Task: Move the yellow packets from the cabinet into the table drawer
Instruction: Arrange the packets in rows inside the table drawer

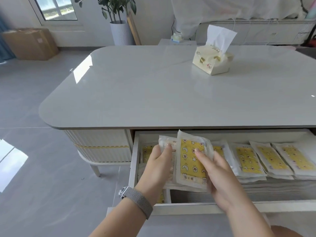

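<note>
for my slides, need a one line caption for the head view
Both hands, left hand and right hand, lower yellow packets into the open table drawer.

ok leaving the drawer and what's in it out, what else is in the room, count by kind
tissue packs: 2 (one on the table, one on the small stand behind it)
cardboard box: 1
potted plant: 1
table: 1
total: 5
</note>
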`<move>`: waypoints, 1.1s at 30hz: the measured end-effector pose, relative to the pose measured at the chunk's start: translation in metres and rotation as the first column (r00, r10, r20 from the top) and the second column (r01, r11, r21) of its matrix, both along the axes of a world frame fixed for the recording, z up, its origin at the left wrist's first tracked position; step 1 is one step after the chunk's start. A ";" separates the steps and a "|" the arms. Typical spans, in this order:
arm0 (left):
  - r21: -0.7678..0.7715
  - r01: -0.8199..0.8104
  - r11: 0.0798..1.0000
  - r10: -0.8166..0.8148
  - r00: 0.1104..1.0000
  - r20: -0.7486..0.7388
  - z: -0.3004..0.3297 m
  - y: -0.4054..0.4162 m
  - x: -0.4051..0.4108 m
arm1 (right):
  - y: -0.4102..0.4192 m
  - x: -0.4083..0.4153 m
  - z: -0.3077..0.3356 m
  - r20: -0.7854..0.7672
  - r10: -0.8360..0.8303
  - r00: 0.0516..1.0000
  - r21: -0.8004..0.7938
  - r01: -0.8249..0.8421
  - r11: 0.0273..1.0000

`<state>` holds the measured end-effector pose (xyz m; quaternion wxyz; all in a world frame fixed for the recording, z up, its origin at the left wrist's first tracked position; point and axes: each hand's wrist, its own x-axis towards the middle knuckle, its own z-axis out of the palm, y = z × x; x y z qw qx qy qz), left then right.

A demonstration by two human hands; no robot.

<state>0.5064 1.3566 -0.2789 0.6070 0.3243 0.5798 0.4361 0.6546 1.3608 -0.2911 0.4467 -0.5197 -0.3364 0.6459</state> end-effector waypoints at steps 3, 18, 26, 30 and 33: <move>0.003 0.046 0.999 -0.046 0.997 0.063 0.000 0.001 0.003 | 0.000 0.001 0.000 -0.061 0.012 0.998 -0.004 -0.012 1.000; 0.046 0.075 0.996 -0.076 0.997 0.009 -0.001 -0.002 0.016 | -0.002 -0.005 0.005 -0.056 0.117 0.992 0.051 -0.114 0.992; -0.005 0.063 0.998 -0.063 0.998 0.000 0.003 0.001 0.012 | -0.001 -0.009 0.006 -0.084 0.197 0.977 0.038 -0.194 0.980; -0.011 0.053 0.999 -0.053 0.998 -0.013 0.006 0.000 0.011 | -0.001 -0.008 0.003 -0.039 0.238 0.971 0.086 -0.234 0.968; -0.024 0.058 0.998 -0.060 0.991 -0.123 0.010 0.000 0.008 | -0.002 -0.008 0.003 -0.003 0.202 0.979 0.124 -0.201 0.972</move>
